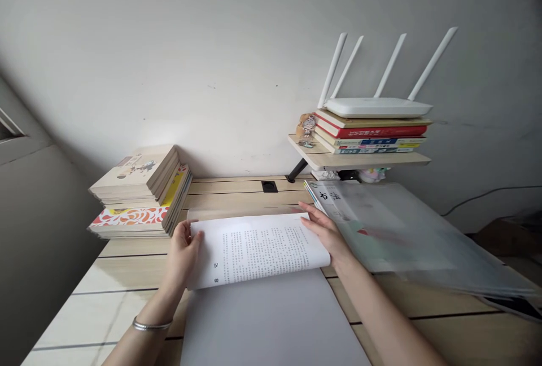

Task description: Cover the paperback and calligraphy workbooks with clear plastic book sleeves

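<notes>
White printed pages (266,250), covered in small dark characters that run sideways, lie between my two hands with their near edge curled over. My left hand (186,244) is closed on the left edge, its thumb on top. At the right edge, my right hand (324,233) holds the pages, with its fingers reaching along the far corner. A clear plastic sheet (245,212) shows just beyond the pages. Below them, a plain pale grey sheet (271,321) extends toward me across the wooden desk (131,275).
At the left stands a stack of books (139,185). Books and folders under translucent plastic (402,230) lie at the right. Above them, a small raised shelf (359,160) bears more books and a white router (379,107) with tall antennas. A black desk socket (269,186) sits near the wall.
</notes>
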{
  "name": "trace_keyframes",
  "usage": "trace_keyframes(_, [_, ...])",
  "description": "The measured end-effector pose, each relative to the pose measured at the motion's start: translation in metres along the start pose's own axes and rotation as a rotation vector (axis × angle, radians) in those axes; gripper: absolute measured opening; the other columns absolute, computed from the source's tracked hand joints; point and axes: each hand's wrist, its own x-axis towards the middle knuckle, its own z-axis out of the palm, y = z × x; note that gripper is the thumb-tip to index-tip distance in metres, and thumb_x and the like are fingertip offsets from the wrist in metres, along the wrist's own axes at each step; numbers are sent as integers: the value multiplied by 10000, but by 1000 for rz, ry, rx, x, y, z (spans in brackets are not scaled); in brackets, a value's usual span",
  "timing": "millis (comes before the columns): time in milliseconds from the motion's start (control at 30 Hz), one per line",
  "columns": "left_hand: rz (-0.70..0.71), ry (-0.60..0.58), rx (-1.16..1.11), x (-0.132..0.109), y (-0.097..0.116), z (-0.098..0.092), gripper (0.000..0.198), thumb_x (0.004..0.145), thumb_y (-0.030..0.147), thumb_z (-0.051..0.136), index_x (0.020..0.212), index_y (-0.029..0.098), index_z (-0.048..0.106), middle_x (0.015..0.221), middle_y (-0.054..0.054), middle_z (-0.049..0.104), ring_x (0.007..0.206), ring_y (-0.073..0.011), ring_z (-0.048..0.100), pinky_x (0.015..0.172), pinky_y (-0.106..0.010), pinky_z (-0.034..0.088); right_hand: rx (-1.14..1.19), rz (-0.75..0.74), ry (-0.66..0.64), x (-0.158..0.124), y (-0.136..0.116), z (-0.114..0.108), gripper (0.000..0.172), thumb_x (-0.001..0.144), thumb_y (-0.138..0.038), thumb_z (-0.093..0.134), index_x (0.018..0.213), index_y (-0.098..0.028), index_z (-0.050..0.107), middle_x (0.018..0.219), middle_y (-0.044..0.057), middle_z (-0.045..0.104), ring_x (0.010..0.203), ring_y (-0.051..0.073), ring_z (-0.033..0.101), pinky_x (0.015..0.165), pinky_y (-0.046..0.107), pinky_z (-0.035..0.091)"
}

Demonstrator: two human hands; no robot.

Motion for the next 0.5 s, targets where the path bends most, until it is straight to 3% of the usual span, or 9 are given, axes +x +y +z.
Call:
trace_keyframes(100, [11,4,21,1,-3,-3,469,611,359,666,1022,169,542,767,-5,574,679,-163,567,583,-267,441,-7,-19,-47,2,1,-1,577,593,-289,756,1149,-275,604,1150,49,653,935,227,633,765,334,491])
trace_keyframes(167, [6,4,36,0,-3,-4,529,615,352,666,1089,162,533,698,26,529,606,-143,532,531,-249,412,-11,-22,-65,4,1,-4,639,601,-278,748,1213,-281,565,1179,51,640,952,226,632,775,335,491])
trace_keyframes(333, [11,-25,48,-4,1,-4,606,634,297,636,1209,173,488,615,69,454,500,-104,440,475,-221,345,-13,6,-10,6,0,-6,839,633,-328,748,1384,-251,382,950,28,712,842,206,656,741,320,496])
trace_keyframes(433, [42,-40,24,-6,5,-2,617,651,268,613,1245,185,470,610,69,453,500,-100,433,487,-218,344,-33,18,42,3,-2,-4,791,643,-351,743,1355,-197,435,808,15,717,777,209,661,708,314,493])
trace_keyframes(500, [70,-18,23,-7,7,-1,608,650,257,608,1242,189,485,600,70,451,494,-99,430,486,-217,341,-13,36,39,1,-3,-1,699,659,-367,718,1300,-186,505,830,35,726,816,228,664,730,328,491])
